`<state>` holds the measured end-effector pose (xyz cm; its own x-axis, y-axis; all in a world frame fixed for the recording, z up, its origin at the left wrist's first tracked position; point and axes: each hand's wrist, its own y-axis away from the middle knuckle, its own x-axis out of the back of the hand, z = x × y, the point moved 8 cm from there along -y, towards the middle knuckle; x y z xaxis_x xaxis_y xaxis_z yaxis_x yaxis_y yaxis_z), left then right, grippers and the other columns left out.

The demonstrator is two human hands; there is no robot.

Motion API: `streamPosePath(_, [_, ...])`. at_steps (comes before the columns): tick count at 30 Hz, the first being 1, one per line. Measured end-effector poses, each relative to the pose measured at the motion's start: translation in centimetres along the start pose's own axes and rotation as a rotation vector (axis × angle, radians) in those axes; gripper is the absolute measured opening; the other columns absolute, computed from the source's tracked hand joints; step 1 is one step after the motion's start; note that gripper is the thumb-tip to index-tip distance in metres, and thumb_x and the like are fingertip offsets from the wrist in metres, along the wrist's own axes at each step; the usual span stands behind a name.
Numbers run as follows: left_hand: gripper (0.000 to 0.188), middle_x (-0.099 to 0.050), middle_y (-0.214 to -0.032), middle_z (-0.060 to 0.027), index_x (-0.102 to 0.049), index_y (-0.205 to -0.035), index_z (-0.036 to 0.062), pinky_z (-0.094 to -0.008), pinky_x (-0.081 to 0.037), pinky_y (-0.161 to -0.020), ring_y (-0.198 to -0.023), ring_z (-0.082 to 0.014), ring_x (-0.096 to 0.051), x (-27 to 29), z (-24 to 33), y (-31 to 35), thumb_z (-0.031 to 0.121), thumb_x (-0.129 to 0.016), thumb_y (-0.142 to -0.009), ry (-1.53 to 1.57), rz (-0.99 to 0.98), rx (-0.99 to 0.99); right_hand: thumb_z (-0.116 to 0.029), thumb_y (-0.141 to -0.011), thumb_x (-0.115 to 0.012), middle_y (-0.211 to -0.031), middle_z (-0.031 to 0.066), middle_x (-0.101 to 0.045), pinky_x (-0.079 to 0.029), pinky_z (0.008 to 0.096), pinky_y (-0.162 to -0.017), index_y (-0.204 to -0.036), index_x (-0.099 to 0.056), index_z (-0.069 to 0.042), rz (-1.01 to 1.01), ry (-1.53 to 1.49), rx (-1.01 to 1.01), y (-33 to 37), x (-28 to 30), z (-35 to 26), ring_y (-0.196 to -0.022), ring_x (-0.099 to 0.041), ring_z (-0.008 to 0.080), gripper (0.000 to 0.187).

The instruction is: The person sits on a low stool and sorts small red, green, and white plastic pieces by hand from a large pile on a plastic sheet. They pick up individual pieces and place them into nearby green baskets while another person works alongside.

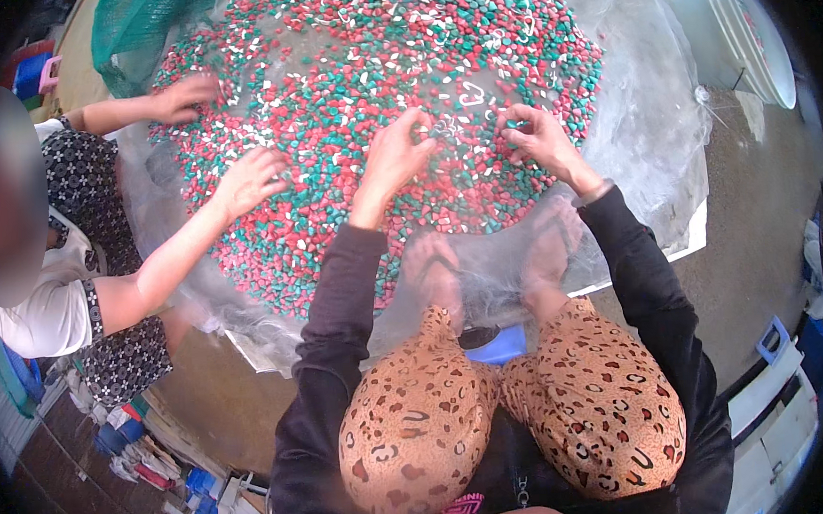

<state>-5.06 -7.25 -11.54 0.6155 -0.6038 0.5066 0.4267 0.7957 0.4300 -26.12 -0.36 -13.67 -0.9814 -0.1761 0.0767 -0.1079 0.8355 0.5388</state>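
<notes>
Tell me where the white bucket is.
The white bucket sits at the head view's upper right, on the ground just beyond the clear sheet of red and green pieces.

We see a concrete floor (758, 226) carrying a clear plastic sheet (648, 120), and on it a wide heap of red and green pieces (363, 81).

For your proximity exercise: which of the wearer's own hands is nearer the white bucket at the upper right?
Right. The right hand works in the red and green pieces, closer to the white bucket; the left hand lies further left, beyond it.
</notes>
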Motion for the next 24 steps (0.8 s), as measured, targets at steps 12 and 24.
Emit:
streamPosePath(12, [0.035, -0.058, -0.115, -0.0173, -0.062, -0.114, 0.0079, -0.0429, -0.047, -0.086, -0.104, -0.0319, -0.056, 6.0, 3.7, 2.6, 0.024, -0.069, -0.084, -0.404, 0.298, -0.159, -0.014, -0.079, -0.068, -0.121, 0.0125, -0.055, -0.046, 0.0440, -0.091, -0.130, -0.050, -0.008, 0.151, 0.986, 0.639, -1.1, -6.1, -6.3, -0.107, -0.051, 0.0334, 0.055])
streamPosePath(24, [0.033, -0.063, -0.104, -0.0132, -0.062, -0.112, 0.0062, -0.0425, -0.048, -0.084, -0.101, -0.0329, -0.058, 3.2, 1.2, 2.0, 0.016, -0.067, -0.081, -0.082, 0.000, -0.151, -0.031, -0.090, -0.059, -0.060, 0.0131, -0.058, -0.045, 0.0378, -0.058, -0.085, -0.067, 0.004, 0.083, 0.340, 0.193, -2.4, -2.2, -4.5, -0.058, -0.057, 0.0172, 0.036])
